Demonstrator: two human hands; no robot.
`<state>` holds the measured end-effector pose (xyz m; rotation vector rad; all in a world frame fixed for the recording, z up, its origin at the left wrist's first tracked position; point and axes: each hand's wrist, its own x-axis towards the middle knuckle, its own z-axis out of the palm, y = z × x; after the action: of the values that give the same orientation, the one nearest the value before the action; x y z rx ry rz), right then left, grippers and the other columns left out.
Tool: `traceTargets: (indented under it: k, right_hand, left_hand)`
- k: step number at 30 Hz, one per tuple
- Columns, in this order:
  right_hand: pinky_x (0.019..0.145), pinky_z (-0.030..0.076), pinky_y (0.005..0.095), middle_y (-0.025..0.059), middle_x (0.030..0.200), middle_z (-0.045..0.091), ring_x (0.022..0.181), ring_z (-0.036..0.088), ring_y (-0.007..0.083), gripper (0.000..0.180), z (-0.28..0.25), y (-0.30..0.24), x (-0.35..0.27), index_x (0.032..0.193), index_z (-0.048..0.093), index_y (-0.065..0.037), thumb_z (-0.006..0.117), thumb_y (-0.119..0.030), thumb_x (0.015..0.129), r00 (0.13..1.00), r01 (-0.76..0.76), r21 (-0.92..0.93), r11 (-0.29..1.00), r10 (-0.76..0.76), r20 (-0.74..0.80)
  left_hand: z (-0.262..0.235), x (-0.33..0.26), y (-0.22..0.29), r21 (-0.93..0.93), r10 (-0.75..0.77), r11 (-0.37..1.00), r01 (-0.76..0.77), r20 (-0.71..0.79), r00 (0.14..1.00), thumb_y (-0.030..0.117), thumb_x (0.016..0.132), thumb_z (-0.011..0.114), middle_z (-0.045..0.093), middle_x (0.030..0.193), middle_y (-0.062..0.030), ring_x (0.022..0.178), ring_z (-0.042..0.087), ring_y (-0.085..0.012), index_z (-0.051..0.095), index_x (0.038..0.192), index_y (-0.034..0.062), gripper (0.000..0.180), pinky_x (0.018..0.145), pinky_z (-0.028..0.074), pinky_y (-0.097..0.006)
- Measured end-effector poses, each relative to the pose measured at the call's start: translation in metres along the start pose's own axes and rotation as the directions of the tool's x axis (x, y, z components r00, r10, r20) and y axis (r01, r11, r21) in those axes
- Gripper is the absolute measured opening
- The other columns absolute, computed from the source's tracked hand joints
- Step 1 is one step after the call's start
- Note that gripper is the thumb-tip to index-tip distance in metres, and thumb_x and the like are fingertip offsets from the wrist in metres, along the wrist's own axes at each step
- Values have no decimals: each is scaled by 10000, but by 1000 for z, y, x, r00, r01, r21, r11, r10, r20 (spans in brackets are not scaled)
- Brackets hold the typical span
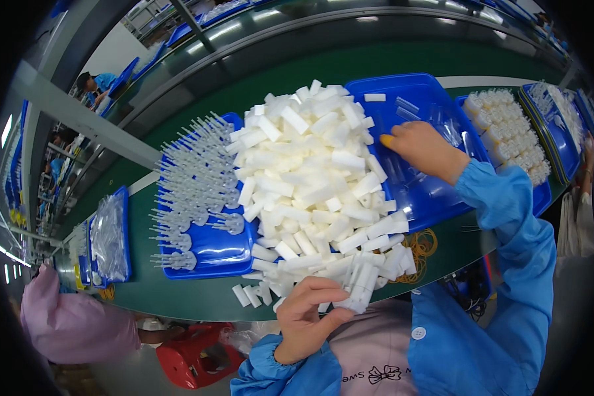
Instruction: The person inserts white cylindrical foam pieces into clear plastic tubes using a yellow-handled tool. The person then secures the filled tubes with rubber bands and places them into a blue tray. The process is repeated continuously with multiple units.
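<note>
My left hand (310, 311), at the near edge of the table, pinches a small bundle of whitish, partly clear tubes (362, 285) between thumb and fingers. Just beyond it rises a big heap of short white foam cylinders (303, 165). My right hand (426, 150) hovers over a blue tray (406, 198) right of the heap, its back turned up and fingers curled. Yellow covers one fingertip; what those fingers hold, if anything, is hidden. Clear tubes (408, 107) and one white cylinder (375, 98) lie in that tray close to the hand.
Left of the heap, a blue tray (221, 263) carries rows of pale spiky stemmed parts (195, 175). Orange rubber bands (424, 245) lie by the heap. Further right, another tray bears packed yellowish-white pieces (508, 135). A red stool (195, 353) and a person in pink (79, 317) are at left.
</note>
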<state>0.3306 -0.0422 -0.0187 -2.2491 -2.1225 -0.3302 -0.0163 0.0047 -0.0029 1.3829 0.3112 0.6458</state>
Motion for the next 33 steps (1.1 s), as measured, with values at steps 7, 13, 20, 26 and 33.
traceTargets:
  k: [7, 13, 20, 26, 33]
  right_hand:
    - [745, 476, 260, 113, 981, 624, 841, 589, 138, 357, -72, -57, -50, 1177, 514, -1, 539, -20, 822, 826, -175, 962, -209, 500, 259]
    - [784, 491, 290, 107, 996, 605, 864, 605, 158, 360, -81, -119, -69, 1195, 485, 8, 543, -27, 842, 837, -73, 792, -606, 394, 379]
    - [797, 485, 276, 110, 1007, 603, 859, 607, 155, 374, -77, -127, -70, 1211, 472, 12, 530, -18, 843, 856, -67, 754, -653, 350, 379]
    - [815, 466, 256, 91, 1024, 599, 866, 594, 135, 349, -77, -130, -73, 1203, 491, 16, 546, -33, 863, 875, -138, 773, -619, 290, 388]
    - [844, 429, 246, 42, 989, 603, 929, 550, 111, 215, -77, -119, -79, 1058, 611, -5, 610, -99, 865, 933, -192, 902, -387, 212, 290]
  left_hand:
    - [-4, 4, 5, 123, 147, 980, -157, 91, 985, -58, 695, 709, 611, 915, -112, 814, 582, -196, 686, 906, -2, 219, 685, 460, -283]
    - [9, 11, 5, 205, 236, 940, -271, 179, 955, -59, 670, 708, 618, 872, -92, 784, 591, -223, 692, 855, 10, 197, 669, 476, -299]
    - [14, 10, 5, 247, 221, 934, -260, 174, 960, -49, 628, 703, 620, 832, -95, 746, 578, -234, 686, 789, 37, 184, 681, 469, -336]
    - [16, 12, 5, 268, 211, 931, -249, 161, 964, -70, 619, 699, 621, 830, -87, 737, 576, -231, 686, 769, 46, 190, 670, 470, -328]
    - [10, 17, 4, 378, 301, 835, -399, 293, 908, -51, 630, 721, 622, 841, -91, 744, 578, -226, 685, 781, 58, 191, 647, 471, -312]
